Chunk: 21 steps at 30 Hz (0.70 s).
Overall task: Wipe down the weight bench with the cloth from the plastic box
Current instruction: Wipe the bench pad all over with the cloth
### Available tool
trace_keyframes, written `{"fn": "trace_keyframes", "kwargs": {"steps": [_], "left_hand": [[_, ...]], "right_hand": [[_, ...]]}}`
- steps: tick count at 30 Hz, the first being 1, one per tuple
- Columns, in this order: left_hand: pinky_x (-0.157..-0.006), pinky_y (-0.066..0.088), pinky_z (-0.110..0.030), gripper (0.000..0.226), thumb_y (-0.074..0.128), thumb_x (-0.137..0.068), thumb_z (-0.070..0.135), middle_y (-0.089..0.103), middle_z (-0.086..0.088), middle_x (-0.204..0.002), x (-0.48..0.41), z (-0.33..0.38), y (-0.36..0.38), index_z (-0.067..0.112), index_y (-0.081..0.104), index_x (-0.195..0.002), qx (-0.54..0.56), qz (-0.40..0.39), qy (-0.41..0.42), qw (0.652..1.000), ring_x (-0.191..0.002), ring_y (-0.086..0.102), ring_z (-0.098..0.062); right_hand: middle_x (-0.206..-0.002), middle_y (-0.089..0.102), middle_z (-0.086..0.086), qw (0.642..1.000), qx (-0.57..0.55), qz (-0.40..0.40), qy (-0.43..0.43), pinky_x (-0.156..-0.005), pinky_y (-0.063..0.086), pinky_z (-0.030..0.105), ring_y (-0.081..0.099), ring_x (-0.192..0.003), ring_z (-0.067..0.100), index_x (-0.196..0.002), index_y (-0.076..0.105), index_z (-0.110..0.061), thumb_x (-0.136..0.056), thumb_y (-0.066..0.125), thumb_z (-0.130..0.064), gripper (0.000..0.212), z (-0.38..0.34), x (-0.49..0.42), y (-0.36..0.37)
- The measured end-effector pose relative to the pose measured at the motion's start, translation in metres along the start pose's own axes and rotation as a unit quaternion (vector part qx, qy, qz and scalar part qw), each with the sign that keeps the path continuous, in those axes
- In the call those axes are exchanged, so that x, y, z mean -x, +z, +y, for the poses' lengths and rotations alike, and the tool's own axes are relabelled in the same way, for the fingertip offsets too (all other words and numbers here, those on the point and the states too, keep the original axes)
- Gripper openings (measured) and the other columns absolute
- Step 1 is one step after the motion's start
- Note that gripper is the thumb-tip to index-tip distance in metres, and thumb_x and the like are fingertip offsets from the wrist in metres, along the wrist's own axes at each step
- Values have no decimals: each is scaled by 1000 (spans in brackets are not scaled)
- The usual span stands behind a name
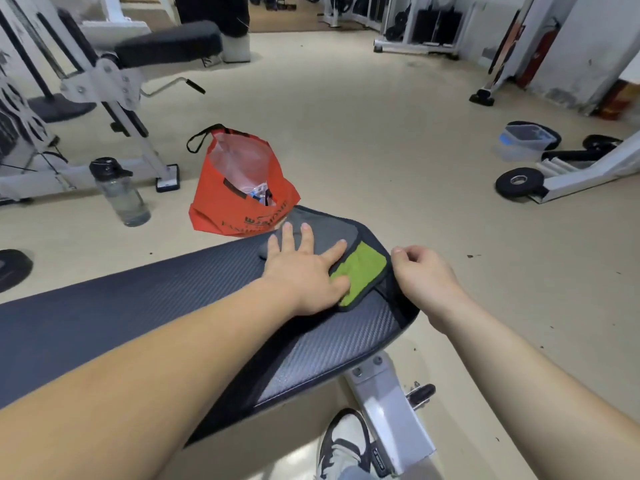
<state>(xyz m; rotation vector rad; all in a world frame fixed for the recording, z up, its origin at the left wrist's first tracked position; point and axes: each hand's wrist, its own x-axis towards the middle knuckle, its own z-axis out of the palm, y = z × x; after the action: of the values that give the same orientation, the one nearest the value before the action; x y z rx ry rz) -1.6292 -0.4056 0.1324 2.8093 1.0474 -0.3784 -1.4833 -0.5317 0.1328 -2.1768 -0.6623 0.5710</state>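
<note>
A dark padded weight bench runs from the lower left to the middle. At its far end lies a cloth, grey on one side with a green face folded up and a dark border. My left hand lies flat on the cloth with its fingers spread, pressing it onto the pad. My right hand is at the bench's right edge, its fingertips pinched on the cloth's dark border. A clear plastic box with a blue lid clip stands on the floor at the far right.
An orange shopping bag stands on the floor just beyond the bench end, a water bottle to its left. White gym machines line the left; weight plates and a rack lie at the right. My shoe is beside the bench's white leg.
</note>
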Motion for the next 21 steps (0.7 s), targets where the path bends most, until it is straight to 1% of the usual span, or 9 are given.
{"fn": "trace_keyframes", "kwargs": {"steps": [2,4,9,11,13,16,18,20,21], "left_hand": [[-119,0,-65,72,27,-89,60,-6,-20,-168,-19,10,-5,48,5,-156,-15,-5,-5,1000,-150,-11,-52],[-118,-1,-66,70,25,-91,55,-5,-19,-168,-16,27,-4,45,5,-157,-37,1,16,999,-150,-10,-52],[-122,5,-59,61,22,-96,50,4,-12,-169,41,33,22,49,9,-155,-67,77,222,970,-154,0,-43],[-123,10,-54,60,20,-95,50,9,-6,-169,47,11,22,51,12,-154,-79,84,277,954,-155,7,-36],[-124,14,-50,61,17,-93,51,12,0,-169,29,-13,18,53,13,-154,-92,89,249,960,-156,11,-30],[-123,16,-52,58,27,-98,46,15,-1,-169,-10,-36,-1,49,16,-156,-59,62,94,992,-154,14,-32],[-122,18,-55,58,28,-99,45,16,-3,-169,-22,-33,-5,42,21,-157,-31,56,26,998,-153,16,-36],[-121,17,-55,59,28,-98,46,18,-4,-168,-9,-13,1,36,25,-157,-37,72,23,996,-153,17,-37],[-122,16,-55,60,28,-98,47,19,-2,-168,4,0,7,36,25,-156,-41,82,44,995,-153,16,-37]], "right_hand": [[-66,43,0,1000,-15,12,2,-58,28,34,40,-63,20,-68,43,-16,-106,41,-35,43,-3,0,0],[-66,43,-1,999,-30,34,-2,-58,29,35,39,-62,18,-67,41,-17,-106,38,-36,44,-5,-3,0],[-66,44,-2,998,2,70,3,-70,34,35,42,-70,25,-64,41,-19,-104,33,-43,47,-1,-13,-4],[-63,40,-3,998,11,56,3,-64,31,35,39,-65,23,-62,38,-19,-104,32,-42,49,1,-12,-2],[-60,40,-2,999,3,41,0,-58,27,35,38,-61,23,-62,38,-17,-104,33,-42,50,1,-10,1],[-61,41,-2,999,-6,31,-7,-58,27,35,40,-62,23,-65,40,-17,-104,33,-43,48,1,-6,2],[-65,45,-1,1000,-14,23,-7,-61,30,35,42,-65,23,-67,46,-11,-105,33,-44,51,1,-6,1],[-72,51,0,1000,-18,23,-5,-66,34,36,47,-70,25,-72,50,-7,-104,31,-46,54,1,-7,2],[-71,50,0,999,-22,24,-6,-67,34,36,46,-70,25,-71,48,-11,-104,31,-46,52,1,-8,2]]}}
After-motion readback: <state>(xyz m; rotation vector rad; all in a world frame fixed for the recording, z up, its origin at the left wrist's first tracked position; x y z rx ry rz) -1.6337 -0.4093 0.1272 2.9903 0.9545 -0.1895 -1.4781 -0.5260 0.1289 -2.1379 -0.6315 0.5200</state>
